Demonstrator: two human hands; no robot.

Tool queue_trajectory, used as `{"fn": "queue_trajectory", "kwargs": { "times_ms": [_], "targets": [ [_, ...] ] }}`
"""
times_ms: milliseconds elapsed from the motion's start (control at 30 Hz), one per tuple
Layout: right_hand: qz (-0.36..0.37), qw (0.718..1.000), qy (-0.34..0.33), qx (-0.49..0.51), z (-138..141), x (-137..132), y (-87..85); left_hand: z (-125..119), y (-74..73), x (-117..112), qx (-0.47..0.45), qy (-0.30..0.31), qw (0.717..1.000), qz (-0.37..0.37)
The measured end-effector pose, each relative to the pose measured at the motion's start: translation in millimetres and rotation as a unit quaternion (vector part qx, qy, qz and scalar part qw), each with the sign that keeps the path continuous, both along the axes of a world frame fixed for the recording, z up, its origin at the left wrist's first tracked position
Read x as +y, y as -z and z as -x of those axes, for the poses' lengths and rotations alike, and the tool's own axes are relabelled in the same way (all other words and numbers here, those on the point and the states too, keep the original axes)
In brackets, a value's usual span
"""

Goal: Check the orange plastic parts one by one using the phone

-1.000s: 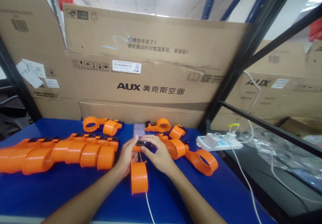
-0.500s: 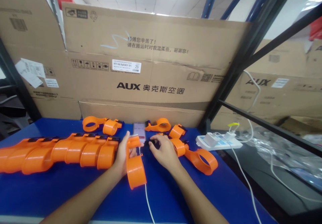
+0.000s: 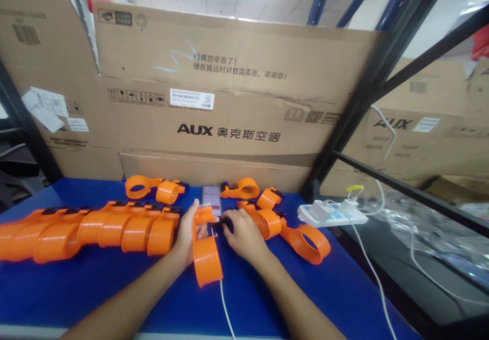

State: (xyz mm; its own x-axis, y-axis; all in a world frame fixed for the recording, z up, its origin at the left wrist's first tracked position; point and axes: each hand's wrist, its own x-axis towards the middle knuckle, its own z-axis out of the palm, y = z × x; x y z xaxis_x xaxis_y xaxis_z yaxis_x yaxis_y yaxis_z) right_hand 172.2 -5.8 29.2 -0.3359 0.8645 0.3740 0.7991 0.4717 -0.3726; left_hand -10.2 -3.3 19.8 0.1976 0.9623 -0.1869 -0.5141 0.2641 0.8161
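Observation:
My left hand (image 3: 186, 234) is closed round the handle end of an orange plastic ring piece (image 3: 208, 264), whose wide ring hangs toward me. A small black part (image 3: 220, 222) is pinched in the fingers of my right hand (image 3: 246, 235). It is at the right end of the orange handle; whether it is inserted or only touching, I cannot tell. Just beyond both hands a phone (image 3: 211, 197) with a lit screen lies on the blue table (image 3: 114, 289). To the left is a row of orange ring pieces (image 3: 133, 234) with dark ends.
More orange ring pieces (image 3: 307, 243) lie right of my right hand, and others (image 3: 140, 187) by the back edge. A white power strip (image 3: 332, 213) with plugs sits at the right. A white cable (image 3: 225, 304) runs toward me. Cardboard (image 3: 229, 100) stands behind.
My right hand has moved slightly left, bringing the black part up to the end of the orange handle. My left hand and its ring piece have barely moved.

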Motion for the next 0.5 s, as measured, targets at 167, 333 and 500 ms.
{"fn": "queue_trajectory", "kwargs": {
  "times_ms": [167,333,500],
  "targets": [
    [0.007,1.000,0.009,-0.002,-1.7,2.1,4.1,-0.7,0.6,-2.1,-0.003,0.000,1.000,0.004],
    [0.007,1.000,0.013,-0.016,-2.6,2.6,5.2,0.0,-0.4,-1.2,-0.001,0.004,1.000,0.000],
    [0.004,0.999,0.014,-0.037,-3.3,2.3,3.7,-0.3,2.1,0.2,0.001,-0.002,1.000,-0.004]
  ]
}}
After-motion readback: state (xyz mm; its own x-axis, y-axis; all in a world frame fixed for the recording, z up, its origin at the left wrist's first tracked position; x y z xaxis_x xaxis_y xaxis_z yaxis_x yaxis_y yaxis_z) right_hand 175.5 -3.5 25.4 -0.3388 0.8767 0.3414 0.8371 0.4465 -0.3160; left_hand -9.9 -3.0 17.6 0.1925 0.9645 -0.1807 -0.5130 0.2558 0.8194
